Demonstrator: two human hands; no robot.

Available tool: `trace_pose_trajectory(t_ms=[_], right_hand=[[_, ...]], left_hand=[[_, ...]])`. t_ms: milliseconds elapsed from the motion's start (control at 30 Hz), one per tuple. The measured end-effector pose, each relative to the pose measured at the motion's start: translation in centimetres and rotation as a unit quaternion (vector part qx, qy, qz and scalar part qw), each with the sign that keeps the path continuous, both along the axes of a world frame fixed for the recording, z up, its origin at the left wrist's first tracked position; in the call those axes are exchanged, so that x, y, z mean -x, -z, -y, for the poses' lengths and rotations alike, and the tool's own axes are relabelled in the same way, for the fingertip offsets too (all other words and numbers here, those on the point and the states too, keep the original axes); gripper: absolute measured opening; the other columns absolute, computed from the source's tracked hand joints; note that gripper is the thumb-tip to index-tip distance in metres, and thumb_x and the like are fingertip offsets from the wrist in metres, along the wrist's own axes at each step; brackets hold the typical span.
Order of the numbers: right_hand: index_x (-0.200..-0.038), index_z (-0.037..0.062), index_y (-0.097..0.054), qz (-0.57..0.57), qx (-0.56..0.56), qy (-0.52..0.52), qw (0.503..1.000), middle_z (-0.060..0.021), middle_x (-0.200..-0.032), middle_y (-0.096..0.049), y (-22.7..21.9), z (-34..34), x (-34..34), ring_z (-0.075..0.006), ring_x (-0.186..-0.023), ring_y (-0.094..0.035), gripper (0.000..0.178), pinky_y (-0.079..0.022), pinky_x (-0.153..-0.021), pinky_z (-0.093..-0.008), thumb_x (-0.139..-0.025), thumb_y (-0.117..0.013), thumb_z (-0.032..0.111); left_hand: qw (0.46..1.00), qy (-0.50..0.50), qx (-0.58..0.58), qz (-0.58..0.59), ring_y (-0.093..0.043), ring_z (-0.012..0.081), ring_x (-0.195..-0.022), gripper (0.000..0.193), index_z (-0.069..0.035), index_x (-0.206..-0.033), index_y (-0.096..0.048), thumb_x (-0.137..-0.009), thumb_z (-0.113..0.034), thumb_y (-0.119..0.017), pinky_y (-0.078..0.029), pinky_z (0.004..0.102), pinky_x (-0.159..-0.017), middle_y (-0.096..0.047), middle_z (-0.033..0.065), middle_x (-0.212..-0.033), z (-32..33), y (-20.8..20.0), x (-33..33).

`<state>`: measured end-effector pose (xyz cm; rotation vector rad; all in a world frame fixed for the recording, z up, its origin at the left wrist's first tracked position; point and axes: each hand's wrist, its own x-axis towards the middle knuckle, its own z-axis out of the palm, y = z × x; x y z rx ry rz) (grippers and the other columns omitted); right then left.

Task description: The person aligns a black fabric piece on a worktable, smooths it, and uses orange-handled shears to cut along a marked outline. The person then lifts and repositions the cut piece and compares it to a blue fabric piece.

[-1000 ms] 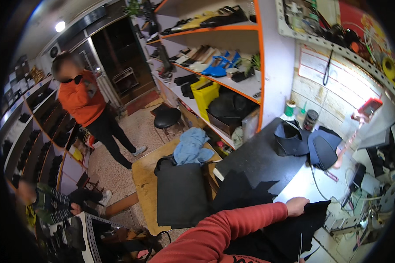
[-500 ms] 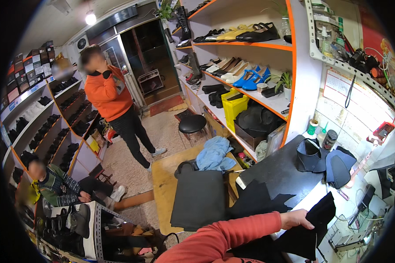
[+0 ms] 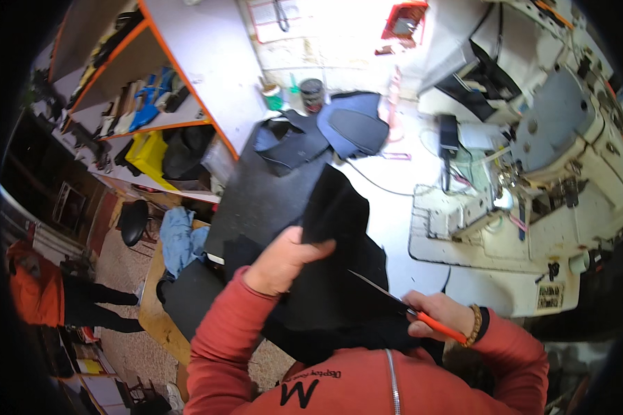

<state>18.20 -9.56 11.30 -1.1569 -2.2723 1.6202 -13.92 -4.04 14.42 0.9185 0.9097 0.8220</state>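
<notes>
A piece of black fabric (image 3: 342, 290) hangs in front of my body. My left hand (image 3: 284, 259) grips it along its left side, thumb lying over the cloth. Its upper part stands up past my fingers, against the dark tabletop. In my right hand (image 3: 439, 315) is a pair of scissors (image 3: 432, 325) with orange handles. Their narrow blade points up and left across the fabric; whether it cuts into the cloth I cannot tell. Dark cut pieces with blue-grey panels (image 3: 353, 128) lie on the table beyond my left hand.
A sewing machine (image 3: 554, 138) stands on the white table at right. A dark jar (image 3: 312, 95) and a green-labelled tub (image 3: 273, 97) are at the back. On the left are shoe shelves (image 3: 176, 124), a stool (image 3: 134, 223), blue cloth (image 3: 178, 238) and a person in orange (image 3: 36, 283).
My view has swung right and down toward the table. My left hand now holds the fabric nearer my body, and my right hand with the scissors has come into view.
</notes>
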Motion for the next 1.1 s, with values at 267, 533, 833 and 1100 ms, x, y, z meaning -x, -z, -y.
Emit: trace_pose_trajectory(t_ms=[267,533,833,1100], right_hand=[[-0.123,0.004,-0.052,-0.008,-0.018,-0.035,0.999,-0.0164,-0.087,-0.065,-0.5,-0.9,0.4,-0.041,-0.08,-0.065,0.072,-0.052,-0.072,-0.0438,-0.092,-0.054,0.069],[-0.121,0.0024,-0.052,-0.068,0.026,-0.006,0.997,-0.0185,-0.082,-0.064,0.7,-0.7,0.6,-0.041,-0.079,-0.065,0.071,-0.051,-0.071,-0.0424,-0.092,-0.056,0.067],[-0.119,0.0002,-0.052,-0.158,-0.002,0.107,0.982,-0.0169,-0.072,-0.059,2.7,1.3,2.2,-0.0383,-0.066,-0.062,0.069,-0.05,-0.064,-0.0394,-0.093,-0.06,0.064],[-0.1,0.0001,-0.047,-0.301,0.097,0.208,0.926,-0.0104,-0.07,-0.055,5.5,3.5,5.7,-0.0174,-0.066,-0.054,0.074,-0.046,-0.06,-0.0327,-0.093,-0.047,0.074]], left_hand=[[0.997,0.022,-0.027,-0.073,-0.06,0.0085,-0.093,0.024,0.001,-0.117,-0.068,-0.097,-0.011,-0.065,-0.047,0.0271,-0.086,-0.068,-0.0003,-0.103,-1.0,-1.5,-0.7],[0.998,0.016,-0.025,-0.06,-0.06,0.0086,-0.092,0.023,0.001,-0.117,-0.068,-0.098,-0.012,-0.063,-0.048,0.026,-0.084,-0.068,0.0003,-0.103,-1.4,-0.9,-1.0],[0.983,-0.13,-0.057,0.118,-0.065,0.0217,-0.112,0.033,-0.001,-0.131,-0.059,-0.099,-0.007,-0.059,-0.051,0.0352,-0.098,-0.067,0.0097,-0.124,1.6,3.1,-1.0],[0.935,-0.22,-0.086,0.263,-0.064,0.0302,-0.117,0.04,0.0,-0.135,-0.054,-0.105,-0.026,-0.051,-0.05,0.0438,-0.103,-0.063,0.0156,-0.131,4.6,7.9,-4.1]])
